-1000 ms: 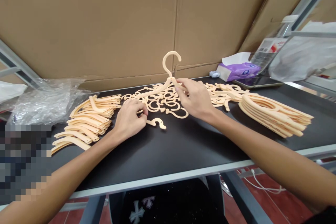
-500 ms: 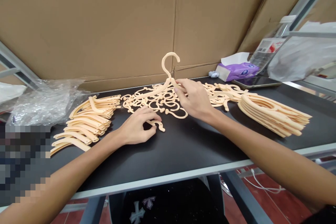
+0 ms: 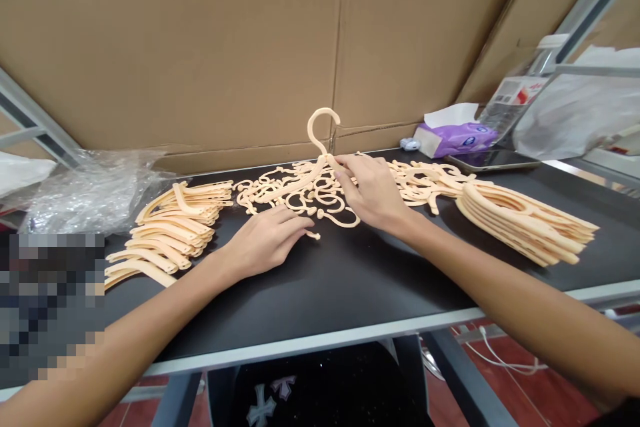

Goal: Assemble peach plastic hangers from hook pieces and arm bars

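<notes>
My right hand [image 3: 373, 190] is closed around one arm of a cream plastic hanger [image 3: 313, 172], just below its neck. The hanger stands upright with its curved hook [image 3: 316, 121] pointing up. My left hand [image 3: 267, 237] is closed on a loose hanger hook [image 3: 313, 235]; only its small knobbed end sticks out past the fingertips. Behind both hands lies a tangled pile of loose hooks [image 3: 333, 217]. To the left, a row of stacked hanger arms [image 3: 167, 235] overlaps along the table. A stack of hangers [image 3: 520, 227] sits to the right.
Crumpled clear plastic wrap [image 3: 100, 190] lies at the back left of the black table [image 3: 320, 300]. Toward the back right are a purple tissue pack [image 3: 463, 140], a phone [image 3: 493, 160] and a clear bottle [image 3: 515, 93]. A cardboard wall [image 3: 200, 47] rises behind.
My left hand has turned the loose hook, so its curved part is now hidden and just the knobbed end shows. The hanger in my right hand sits slightly lower.
</notes>
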`<state>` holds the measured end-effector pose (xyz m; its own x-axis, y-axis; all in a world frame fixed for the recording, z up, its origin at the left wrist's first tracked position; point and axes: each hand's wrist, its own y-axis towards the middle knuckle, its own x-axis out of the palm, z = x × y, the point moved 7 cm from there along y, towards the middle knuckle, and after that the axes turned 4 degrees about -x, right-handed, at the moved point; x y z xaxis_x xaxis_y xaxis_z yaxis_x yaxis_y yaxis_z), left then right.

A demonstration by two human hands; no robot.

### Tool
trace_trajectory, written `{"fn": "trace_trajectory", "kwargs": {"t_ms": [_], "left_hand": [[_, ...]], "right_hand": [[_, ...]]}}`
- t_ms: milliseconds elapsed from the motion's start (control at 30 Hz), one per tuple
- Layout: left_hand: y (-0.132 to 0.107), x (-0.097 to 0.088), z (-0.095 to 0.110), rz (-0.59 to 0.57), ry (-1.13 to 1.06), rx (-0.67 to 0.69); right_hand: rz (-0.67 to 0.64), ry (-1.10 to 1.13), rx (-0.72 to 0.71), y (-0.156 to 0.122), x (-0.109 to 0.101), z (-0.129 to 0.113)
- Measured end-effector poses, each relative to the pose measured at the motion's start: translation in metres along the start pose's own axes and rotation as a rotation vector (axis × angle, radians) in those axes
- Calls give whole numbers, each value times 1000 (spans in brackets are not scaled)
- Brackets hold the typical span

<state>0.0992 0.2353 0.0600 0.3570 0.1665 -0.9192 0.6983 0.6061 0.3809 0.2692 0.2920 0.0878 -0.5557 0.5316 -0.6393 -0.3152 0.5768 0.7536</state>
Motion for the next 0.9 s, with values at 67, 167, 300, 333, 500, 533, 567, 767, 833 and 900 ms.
{"fn": "trace_trajectory", "kwargs": {"t_ms": [67, 167, 300, 333, 500, 533, 567, 767, 833, 900], "left_hand": [[-1, -1, -5, 40, 36, -21], [-2, -1, -9, 68, 41, -25], [-2, -2, -8, 71, 34, -55], [-1, -3, -9, 64, 42, -86], [0, 0, -13, -66, 83, -223], [-1, 1, -14, -89, 63, -236], [-1, 2, -15, -104, 38, -247], [-3, 6, -20, -94, -100, -282], [-3, 6, -21, -78, -123, -279], [-2, 4, -22, -50, -119, -260]], "right_hand": [[6, 0, 2, 0, 1, 1], [16, 6, 10, 0, 2, 3], [6, 0, 18, 0, 3, 5], [6, -2, 17, 0, 3, 5], [19, 7, 15, 0, 2, 5], [17, 7, 17, 0, 2, 5], [12, 5, 20, 0, 3, 6], [-9, -30, 30, 1, 5, 7], [-8, -39, 30, 1, 4, 7], [-9, -46, 32, 1, 3, 8]]}}
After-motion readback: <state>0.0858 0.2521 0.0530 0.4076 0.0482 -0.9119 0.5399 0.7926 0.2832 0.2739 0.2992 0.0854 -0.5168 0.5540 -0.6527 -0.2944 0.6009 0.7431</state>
